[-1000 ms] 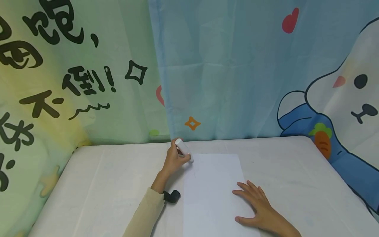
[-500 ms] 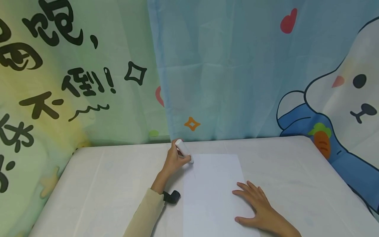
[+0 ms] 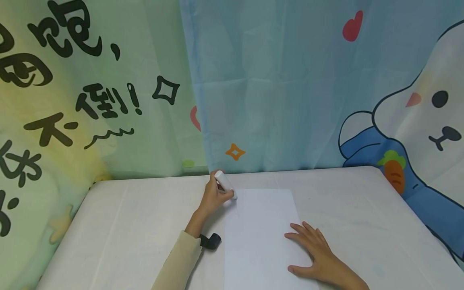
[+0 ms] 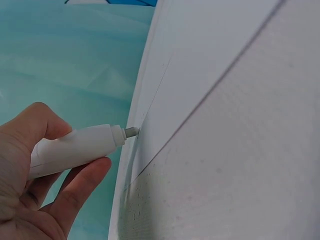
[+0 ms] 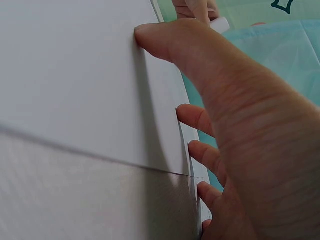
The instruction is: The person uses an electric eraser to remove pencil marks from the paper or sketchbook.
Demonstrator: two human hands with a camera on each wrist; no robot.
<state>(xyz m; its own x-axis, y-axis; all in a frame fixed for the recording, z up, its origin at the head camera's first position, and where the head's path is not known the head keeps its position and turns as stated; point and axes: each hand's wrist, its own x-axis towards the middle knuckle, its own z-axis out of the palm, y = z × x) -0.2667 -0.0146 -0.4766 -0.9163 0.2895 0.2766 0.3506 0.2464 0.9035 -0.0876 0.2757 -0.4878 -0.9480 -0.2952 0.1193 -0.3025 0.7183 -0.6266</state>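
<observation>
We had the left hand point(image 3: 215, 196) beside the far left corner of a plain white rectangular paper sheet point(image 3: 259, 237), its grip pinching a thick, white, tube-shaped pen point(image 3: 224, 180) between thumb and fingers. The pen's long axis slanted: the blunt end stood up toward the far left, and the narrow grey tip point(image 4: 131, 132) pointed down toward the near right. That slant of tip to paper was, in our judgement, the relation any stroke would turn on, with the left hand plainly the closer one. In the left wrist view we saw the tip at the end of a thin, faint grey line point(image 4: 158, 86) on the sheet; we could not tell whether it quite touched. The right hand point(image 3: 314, 251) was well apart from the pen — on the near right, its fingers spread across the sheet's right edge, holding nothing. We could not tell how firmly, if at all, it pressed the paper to the white surface point(image 3: 156, 225).
</observation>
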